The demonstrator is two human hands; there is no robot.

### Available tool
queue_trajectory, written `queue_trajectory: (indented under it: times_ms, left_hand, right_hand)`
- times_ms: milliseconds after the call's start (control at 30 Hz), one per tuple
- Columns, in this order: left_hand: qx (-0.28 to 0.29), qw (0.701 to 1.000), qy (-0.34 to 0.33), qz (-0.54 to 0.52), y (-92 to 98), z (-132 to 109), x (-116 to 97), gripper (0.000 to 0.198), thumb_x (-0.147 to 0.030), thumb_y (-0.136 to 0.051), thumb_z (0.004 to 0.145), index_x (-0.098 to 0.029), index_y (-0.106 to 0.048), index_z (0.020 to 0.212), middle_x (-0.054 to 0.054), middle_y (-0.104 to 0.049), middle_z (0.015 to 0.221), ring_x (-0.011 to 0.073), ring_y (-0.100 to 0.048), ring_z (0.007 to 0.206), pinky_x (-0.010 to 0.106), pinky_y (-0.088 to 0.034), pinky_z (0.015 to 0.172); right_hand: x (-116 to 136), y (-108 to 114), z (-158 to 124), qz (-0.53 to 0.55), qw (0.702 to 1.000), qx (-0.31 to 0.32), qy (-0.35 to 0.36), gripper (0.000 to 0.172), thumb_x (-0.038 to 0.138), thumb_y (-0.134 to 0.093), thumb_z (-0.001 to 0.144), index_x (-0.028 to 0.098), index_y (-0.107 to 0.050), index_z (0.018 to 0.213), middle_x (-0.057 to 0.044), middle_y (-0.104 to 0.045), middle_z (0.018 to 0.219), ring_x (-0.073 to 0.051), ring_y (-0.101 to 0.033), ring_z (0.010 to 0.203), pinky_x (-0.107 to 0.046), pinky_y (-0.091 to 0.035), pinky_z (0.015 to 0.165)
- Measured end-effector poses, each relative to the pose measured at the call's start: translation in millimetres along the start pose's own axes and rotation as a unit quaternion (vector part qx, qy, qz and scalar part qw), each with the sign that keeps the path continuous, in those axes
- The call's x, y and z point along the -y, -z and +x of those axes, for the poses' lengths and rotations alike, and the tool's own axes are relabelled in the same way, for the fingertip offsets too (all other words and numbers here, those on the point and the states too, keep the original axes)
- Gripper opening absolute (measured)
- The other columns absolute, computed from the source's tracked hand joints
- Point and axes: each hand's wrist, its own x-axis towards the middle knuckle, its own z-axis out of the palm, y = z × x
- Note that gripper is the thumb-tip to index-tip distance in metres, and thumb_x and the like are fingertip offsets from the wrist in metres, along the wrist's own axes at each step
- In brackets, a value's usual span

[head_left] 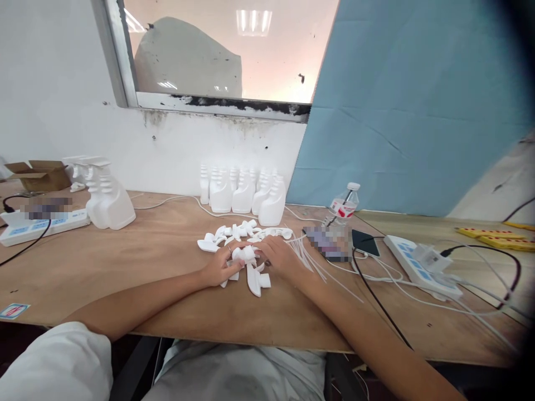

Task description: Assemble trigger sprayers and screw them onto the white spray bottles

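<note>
Both my hands rest on a plywood table (pixel 125 262) among a pile of white plastic spray-trigger heads (pixel 238 231). My left hand (pixel 219 267) is curled around one white trigger head (pixel 243 254), which my right hand (pixel 278 256) also grips from the other side. Another trigger head (pixel 257 281) lies just in front of my hands. Thin white dip tubes (pixel 309 259) fan out to the right of my right hand.
Several white spray bottles (pixel 242 195) stand at the back by the wall, and a larger one (pixel 106 195) to the left. A water bottle (pixel 345 206), a phone (pixel 365 242), power strips (pixel 418 264) with cables and a cardboard box (pixel 39 174) lie around.
</note>
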Motion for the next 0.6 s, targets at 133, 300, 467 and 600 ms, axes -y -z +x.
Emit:
queue_trajectory:
  times_ms: [133,300,467,600]
  left_hand:
    - [-0.005,1.0,0.007,0.007,-1.0,-0.4,0.1,0.045,-0.038,-0.049,0.092,-0.017,-0.05,0.132,0.013,-0.057,0.127,0.0273,-0.055,0.115,0.042,-0.041,0.101]
    - [-0.01,1.0,0.021,0.017,-2.2,-0.8,5.1,0.05,-0.038,-0.049,0.092,-0.019,-0.044,0.138,0.013,-0.053,0.135,0.028,-0.05,0.123,0.043,-0.037,0.106]
    - [-0.012,1.0,0.022,0.018,-2.9,-1.6,6.6,0.046,-0.037,-0.049,0.092,-0.019,-0.044,0.135,0.011,-0.056,0.13,0.0259,-0.053,0.118,0.039,-0.041,0.102]
    - [-0.006,0.999,0.028,0.017,-3.8,-1.8,4.7,0.045,-0.037,-0.05,0.092,-0.017,-0.044,0.133,0.01,-0.06,0.119,0.0236,-0.058,0.104,0.036,-0.045,0.093]
  right_hand:
    - [-0.8,-4.6,-2.2,-0.019,1.0,0.013,-0.009,0.018,0.019,-0.041,0.098,0.015,-0.057,0.105,-0.007,-0.059,0.08,-0.021,-0.05,0.074,-0.033,-0.038,0.065]
    - [-0.9,-3.0,-2.1,-0.05,0.998,0.027,0.022,0.018,0.017,-0.041,0.097,0.017,-0.058,0.092,-0.005,-0.054,0.074,-0.021,-0.046,0.071,-0.034,-0.036,0.067]
    - [3.3,0.4,-2.1,-0.055,0.997,0.042,0.036,0.016,0.016,-0.041,0.096,0.016,-0.057,0.096,-0.008,-0.059,0.081,-0.021,-0.05,0.073,-0.033,-0.037,0.064]
    - [5.3,-1.1,-6.5,-0.049,0.998,0.033,0.032,0.014,0.013,-0.042,0.094,0.012,-0.055,0.099,-0.009,-0.061,0.082,-0.02,-0.053,0.07,-0.031,-0.037,0.058]
